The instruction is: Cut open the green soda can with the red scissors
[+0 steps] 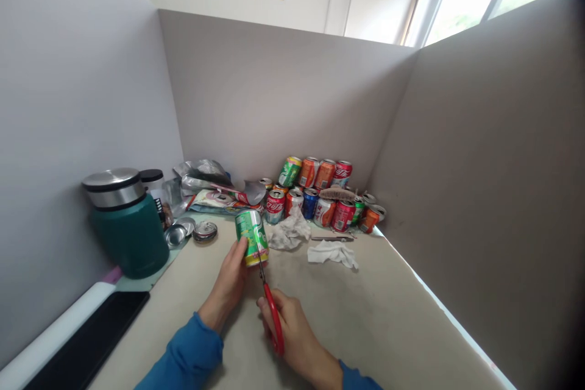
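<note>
A green and yellow can [249, 228] is tilted above the table, with my left hand [232, 280] wrapped round its lower left side. My right hand [292, 329] grips red-handled scissors [273, 317], which point up and away from me. Their dark blades lie against the lower front of the can, near its yellow band; whether the tips are inside the metal is too small to tell. The fingers of my left hand behind the can are hidden.
Several stacked drink cans [311, 200] stand at the back, with crumpled tissue [290, 230] and a flat white tissue [333, 254] before them. Cut metal sheets [201, 173] and can lids [205, 231] lie back left. A teal jar [130, 231] and black tablet [91, 341] are left. Grey panels enclose the table [375, 317].
</note>
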`<state>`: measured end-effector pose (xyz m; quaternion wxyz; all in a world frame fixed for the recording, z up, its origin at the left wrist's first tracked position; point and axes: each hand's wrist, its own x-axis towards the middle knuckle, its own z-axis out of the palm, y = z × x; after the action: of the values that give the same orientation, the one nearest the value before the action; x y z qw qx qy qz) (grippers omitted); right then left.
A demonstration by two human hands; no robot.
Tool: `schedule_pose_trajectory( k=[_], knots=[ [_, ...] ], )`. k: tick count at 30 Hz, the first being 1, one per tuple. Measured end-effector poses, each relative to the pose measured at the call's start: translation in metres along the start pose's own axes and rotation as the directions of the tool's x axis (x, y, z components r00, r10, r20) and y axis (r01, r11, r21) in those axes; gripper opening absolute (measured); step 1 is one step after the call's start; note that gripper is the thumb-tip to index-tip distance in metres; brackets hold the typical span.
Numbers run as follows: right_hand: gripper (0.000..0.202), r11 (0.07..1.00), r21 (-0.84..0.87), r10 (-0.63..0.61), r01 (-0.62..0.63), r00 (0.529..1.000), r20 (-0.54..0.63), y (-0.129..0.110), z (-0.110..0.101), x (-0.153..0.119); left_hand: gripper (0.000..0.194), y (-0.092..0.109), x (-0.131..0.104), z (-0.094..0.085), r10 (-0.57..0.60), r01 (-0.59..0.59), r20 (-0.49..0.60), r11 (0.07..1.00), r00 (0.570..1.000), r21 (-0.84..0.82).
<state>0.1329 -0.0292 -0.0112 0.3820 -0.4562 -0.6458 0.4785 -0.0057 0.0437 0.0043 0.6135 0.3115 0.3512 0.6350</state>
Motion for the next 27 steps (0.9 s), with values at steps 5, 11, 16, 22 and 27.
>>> schedule_pose_trajectory(
  k=[5,11,16,22,27],
  knots=[
    [0.043,1.000,-0.017,-0.009,0.009,1.000,0.008,-0.0083,-0.0029,-0.0018,0.051,0.0003,-0.0018,0.0003,-0.023,0.022,0.043,1.000,0.999,0.014],
    [0.041,0.999,-0.020,-0.037,0.037,0.999,0.009,-0.0052,-0.0041,-0.0025,0.053,0.0037,-0.0050,0.0030,0.029,-0.030,0.045,0.999,0.999,0.021],
    [0.040,0.998,-0.034,-0.049,0.048,0.999,-0.017,-0.0008,-0.0023,-0.0027,0.052,0.0020,-0.0015,-0.0001,-0.009,0.008,0.067,1.000,0.998,0.011],
    [0.046,1.000,-0.017,-0.025,0.024,0.999,-0.039,-0.0032,-0.0017,-0.0010,0.039,0.0008,-0.0009,0.0019,-0.142,0.142,0.034,0.990,0.989,0.001],
    [0.047,1.000,-0.002,-0.002,0.002,0.999,-0.034,-0.0089,-0.0021,-0.0018,0.033,0.0045,-0.0053,0.0084,-0.238,0.239,0.031,0.970,0.971,-0.040]
  ],
)
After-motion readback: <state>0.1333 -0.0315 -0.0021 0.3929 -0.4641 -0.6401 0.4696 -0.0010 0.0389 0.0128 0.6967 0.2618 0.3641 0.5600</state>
